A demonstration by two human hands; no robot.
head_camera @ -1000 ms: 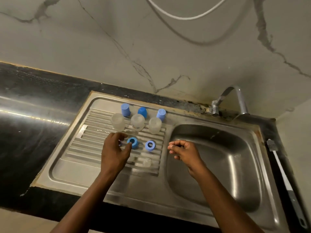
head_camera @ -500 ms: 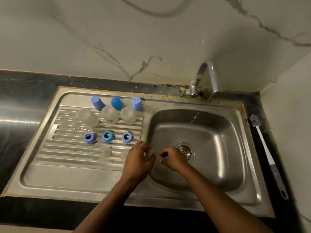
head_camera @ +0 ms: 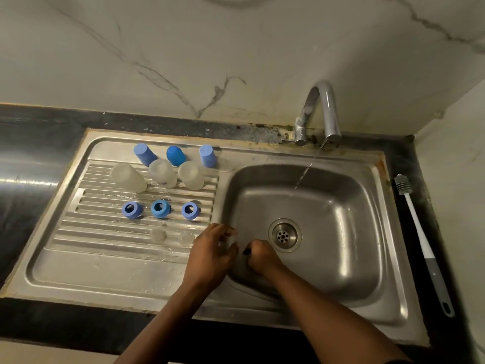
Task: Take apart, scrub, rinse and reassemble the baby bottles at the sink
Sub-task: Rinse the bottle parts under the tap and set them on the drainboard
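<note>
Three blue caps (head_camera: pixel 174 155) stand at the back of the drainboard (head_camera: pixel 105 261). In front of them are three clear bottle bodies (head_camera: pixel 161 172), upside down. Below those sits a row of three blue screw rings (head_camera: pixel 160 208), then two clear teats (head_camera: pixel 158 235). My left hand (head_camera: pixel 210 252) hovers with relaxed fingers over the sink basin's (head_camera: pixel 341 232) left rim and holds nothing. My right hand (head_camera: pixel 261 256) is just inside the basin, left of the drain (head_camera: pixel 284 235). Its fingers are curled, and nothing shows in them.
A thin stream of water (head_camera: pixel 305 172) runs from the faucet (head_camera: pixel 321 111) into the basin. A long bottle brush (head_camera: pixel 420 237) lies on the dark counter (head_camera: pixel 39 158) to the right of the sink. A marble wall rises behind and at the right.
My left hand has left the blue rings and come right to the basin's rim. The right hand has dropped into the basin and curled. The view has shifted right and down.
</note>
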